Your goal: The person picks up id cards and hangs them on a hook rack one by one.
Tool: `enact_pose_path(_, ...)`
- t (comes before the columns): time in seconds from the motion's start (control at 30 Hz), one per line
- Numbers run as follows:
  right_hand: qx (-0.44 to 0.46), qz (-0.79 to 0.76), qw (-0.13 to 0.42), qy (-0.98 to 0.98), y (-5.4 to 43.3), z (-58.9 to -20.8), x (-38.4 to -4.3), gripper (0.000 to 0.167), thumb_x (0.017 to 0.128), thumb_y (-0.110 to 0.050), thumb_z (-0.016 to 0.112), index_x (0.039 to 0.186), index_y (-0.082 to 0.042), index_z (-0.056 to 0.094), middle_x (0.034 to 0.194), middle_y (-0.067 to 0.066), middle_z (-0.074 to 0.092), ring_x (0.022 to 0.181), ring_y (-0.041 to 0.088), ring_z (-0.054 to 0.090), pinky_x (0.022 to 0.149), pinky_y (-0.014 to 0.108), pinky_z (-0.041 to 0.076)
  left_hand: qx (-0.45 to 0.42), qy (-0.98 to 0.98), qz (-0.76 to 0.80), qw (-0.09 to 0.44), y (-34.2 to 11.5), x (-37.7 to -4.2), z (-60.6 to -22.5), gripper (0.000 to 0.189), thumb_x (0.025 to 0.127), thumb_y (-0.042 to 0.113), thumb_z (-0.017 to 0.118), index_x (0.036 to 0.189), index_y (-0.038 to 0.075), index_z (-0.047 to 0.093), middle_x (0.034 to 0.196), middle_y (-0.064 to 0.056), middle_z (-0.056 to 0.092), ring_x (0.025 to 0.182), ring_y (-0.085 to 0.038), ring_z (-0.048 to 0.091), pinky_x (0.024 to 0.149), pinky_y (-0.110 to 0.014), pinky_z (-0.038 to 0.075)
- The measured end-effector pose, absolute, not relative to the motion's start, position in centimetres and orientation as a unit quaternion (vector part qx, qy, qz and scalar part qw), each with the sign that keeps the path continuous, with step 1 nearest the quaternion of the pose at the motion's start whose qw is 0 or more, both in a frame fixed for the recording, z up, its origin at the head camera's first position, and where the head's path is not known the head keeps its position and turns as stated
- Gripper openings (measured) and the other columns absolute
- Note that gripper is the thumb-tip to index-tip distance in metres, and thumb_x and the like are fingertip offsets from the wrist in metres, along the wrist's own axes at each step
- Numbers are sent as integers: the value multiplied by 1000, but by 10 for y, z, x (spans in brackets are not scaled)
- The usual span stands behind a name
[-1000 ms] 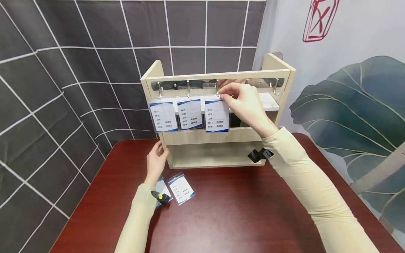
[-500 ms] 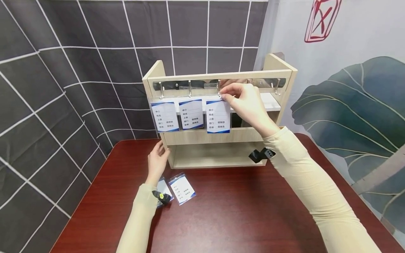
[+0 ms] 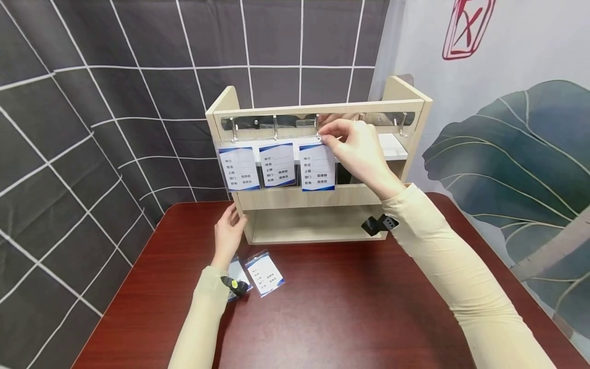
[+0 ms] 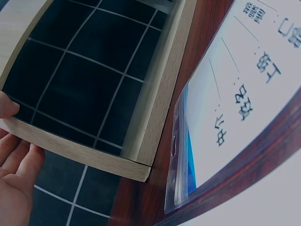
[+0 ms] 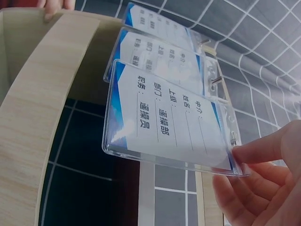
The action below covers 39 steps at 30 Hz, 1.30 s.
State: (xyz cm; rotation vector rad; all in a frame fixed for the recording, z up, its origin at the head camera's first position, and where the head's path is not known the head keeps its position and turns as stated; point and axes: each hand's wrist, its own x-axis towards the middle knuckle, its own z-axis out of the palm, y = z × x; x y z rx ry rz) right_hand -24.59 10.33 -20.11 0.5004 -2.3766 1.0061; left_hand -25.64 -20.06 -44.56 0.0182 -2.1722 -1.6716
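Note:
My right hand point(image 3: 361, 154) pinches the upper right corner of a clear badge holder point(image 3: 317, 168) at the third hook. In the right wrist view the thumb lies on the front of this badge holder point(image 5: 164, 117), near its hook. Two more badge holders, a left one point(image 3: 239, 169) and a middle one point(image 3: 278, 165), hang from the first two hooks. My left hand point(image 3: 228, 236) holds the left side panel of the wooden shelf point(image 3: 313, 197). In the left wrist view the thumb is on one face of the panel edge point(image 4: 80, 149), the fingers on the other.
One badge holder point(image 3: 265, 275) lies on the red-brown table point(image 3: 350, 307) before the shelf. Another badge holder point(image 3: 239, 274) lies partly under the left wrist. A hook point(image 3: 403, 124) at the right end of the metal rail holds nothing. A dark tiled-pattern curtain point(image 3: 272, 36) stands behind.
Both hands keep their places, and the badge at the third hook stays where it was. Only the head view shifts very slightly.

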Motion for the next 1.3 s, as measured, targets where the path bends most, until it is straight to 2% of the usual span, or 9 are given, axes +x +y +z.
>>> enact_pose_path(0.23,184,371,245,-877,103,-199,-247,17,93,-14,67,104,-8,79,97,9,77,79,20,68,63,24,44,9,-777,-597,198,-201,-256,-444,49,95,3,65,143,2,54,136,-22,60,123,-35,61,100,-41,53)
enact_pose_path(0.47,175,370,245,-879,103,-198,-245,18,93,-13,67,104,-8,79,96,9,77,79,21,68,61,24,44,12,-780,-592,200,-200,-255,-443,50,95,7,66,143,3,54,136,-22,60,123,-35,61,102,-42,52)
enact_pose_path(1.03,160,368,251,-881,101,-198,-243,18,92,-12,65,103,-8,79,97,9,77,82,22,69,67,28,48,7,-777,-596,202,-199,-255,-443,49,95,6,65,143,2,54,137,-22,59,126,-33,59,102,-40,52)
enact_pose_path(1.3,183,338,269,-883,100,-199,-241,17,94,-10,65,105,-7,78,101,10,76,83,26,71,76,41,54,7,-776,-598,201,-199,-255,-445,49,95,5,64,143,2,54,137,-22,59,126,-33,59,103,-40,51)
